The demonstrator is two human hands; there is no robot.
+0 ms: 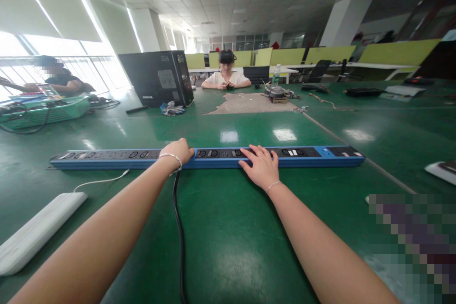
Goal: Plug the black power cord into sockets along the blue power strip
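A long blue power strip with black socket panels lies crosswise on the green table in front of me. My left hand is closed just left of the strip's middle, wrapped round the end of a black power cable. Its fingers hide the plug end, so I cannot tell how far it sits in a socket. From beneath that wrist the cable runs down toward the table's near side. My right hand rests open on the strip, right of the middle, fingers spread over its sockets.
A white power strip with a thin cord lies at left. Farther back stand a black computer case, gloves, a green basket and a bottle. One person sits opposite; another is at far left.
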